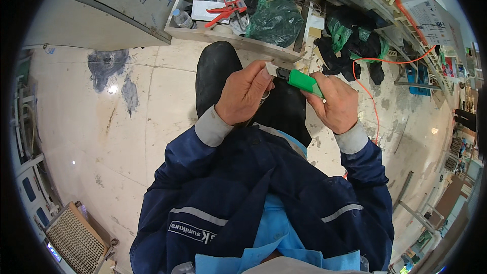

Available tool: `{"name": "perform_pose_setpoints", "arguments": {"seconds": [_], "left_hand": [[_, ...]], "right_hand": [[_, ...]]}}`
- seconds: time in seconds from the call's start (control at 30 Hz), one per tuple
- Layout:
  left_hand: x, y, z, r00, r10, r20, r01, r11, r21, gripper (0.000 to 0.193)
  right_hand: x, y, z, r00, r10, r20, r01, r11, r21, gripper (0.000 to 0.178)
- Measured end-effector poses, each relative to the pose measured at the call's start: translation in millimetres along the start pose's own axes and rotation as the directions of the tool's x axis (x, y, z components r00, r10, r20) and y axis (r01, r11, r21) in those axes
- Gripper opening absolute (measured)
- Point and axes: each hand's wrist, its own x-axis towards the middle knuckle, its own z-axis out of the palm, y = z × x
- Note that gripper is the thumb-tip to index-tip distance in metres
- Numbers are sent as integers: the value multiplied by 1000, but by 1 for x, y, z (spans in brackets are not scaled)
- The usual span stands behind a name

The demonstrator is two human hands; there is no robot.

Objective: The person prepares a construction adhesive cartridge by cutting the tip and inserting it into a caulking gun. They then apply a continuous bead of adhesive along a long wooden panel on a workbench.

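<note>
A utility knife with a green handle [303, 81] and a black and pale metal front end lies slantwise between my two hands, above my lap. My right hand [335, 102] is closed around the rear of the green handle. The thumb and fingers of my left hand [242, 94] pinch the knife's pale front end. Just under the left fingers shows a small ring-like edge, too hidden to name. My dark-trousered knees [219, 71] are below the hands.
Ahead is an open drawer [231, 38] with a red caulking gun [223, 12], a plastic bottle [182, 19] and a green plastic bag [274, 20]. Dark cloth and bags [350, 40] lie to its right. An orange cable [373, 96] crosses the floor. A metal cabinet [101, 18] stands at left.
</note>
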Motion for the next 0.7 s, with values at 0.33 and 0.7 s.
{"name": "perform_pose_setpoints", "arguments": {"seconds": [0.33, 0.7], "left_hand": [[-4, -2, 3, 997, 72, -21, -73, 997, -8, 31], [-19, -7, -38, 991, 4, -135, -50, 940, -337, 33]], "right_hand": [[-33, 90, 38, 823, 560, -100, -536, 822, 193, 34], [-119, 78, 63, 505, 838, 209, -559, 133, 819, 24]]}}
